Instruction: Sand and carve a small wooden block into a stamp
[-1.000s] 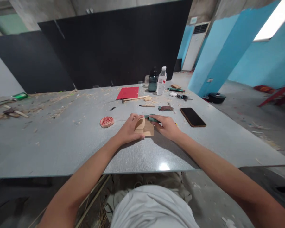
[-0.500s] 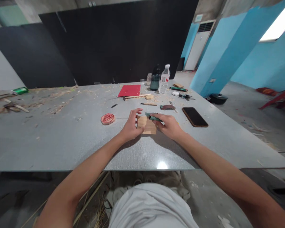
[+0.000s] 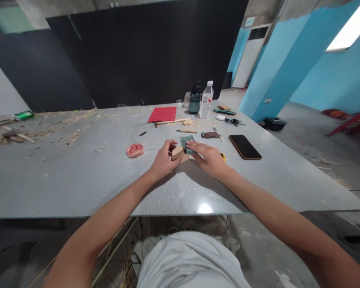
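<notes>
Wood block point(image 3: 177, 153), pinched in our left hand point(image 3: 163, 161) | green sheet point(image 3: 186, 140), curled and held in our right hand point(image 3: 209, 160), just right of that grip | a slack left pinch, we judge, could let the block twist

A clear bottle point(image 3: 207, 102) stands just beside a dark bottle point(image 3: 194, 103), a red sheet point(image 3: 163, 113) lying to their left.

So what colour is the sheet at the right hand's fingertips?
The sheet is greyish green, clearest in the head view.
</notes>
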A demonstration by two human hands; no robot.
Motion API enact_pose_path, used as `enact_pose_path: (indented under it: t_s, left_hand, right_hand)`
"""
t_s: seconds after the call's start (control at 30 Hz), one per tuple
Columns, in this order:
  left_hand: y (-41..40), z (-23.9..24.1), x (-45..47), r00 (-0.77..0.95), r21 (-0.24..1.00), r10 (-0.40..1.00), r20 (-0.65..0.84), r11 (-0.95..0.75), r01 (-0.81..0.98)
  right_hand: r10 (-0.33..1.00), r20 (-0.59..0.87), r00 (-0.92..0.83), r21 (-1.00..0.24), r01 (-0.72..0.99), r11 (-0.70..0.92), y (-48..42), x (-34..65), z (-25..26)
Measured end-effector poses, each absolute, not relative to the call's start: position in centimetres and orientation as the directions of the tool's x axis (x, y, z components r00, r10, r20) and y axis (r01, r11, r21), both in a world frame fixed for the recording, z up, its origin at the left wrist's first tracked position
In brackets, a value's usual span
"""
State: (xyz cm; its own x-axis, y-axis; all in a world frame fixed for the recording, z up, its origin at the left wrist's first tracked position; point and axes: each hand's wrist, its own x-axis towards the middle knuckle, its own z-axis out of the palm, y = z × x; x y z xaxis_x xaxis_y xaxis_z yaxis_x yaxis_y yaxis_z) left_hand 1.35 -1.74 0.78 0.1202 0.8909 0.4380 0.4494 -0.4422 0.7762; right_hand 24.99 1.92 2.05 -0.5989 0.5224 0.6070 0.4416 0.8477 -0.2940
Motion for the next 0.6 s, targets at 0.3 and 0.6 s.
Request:
enact_pose_path:
  t_s: [0.3, 0.6]
  left_hand:
    - [-1.2, 0.7, 0.8, 0.205, 0.796, 0.909, 0.362, -0.416, 0.441]
    - [-1.2, 0.3, 0.5, 0.257, 0.629, 0.869, 0.422, -0.485, 0.608]
  right_hand:
    - [0.395, 0.65, -0.65, -0.206, 0.349, 0.914, 1.2, 24.4, 2.4]
    - [0.486, 0.649, -0.585, -0.225, 0.463, 0.857, 2.0, 25.1, 1.9]
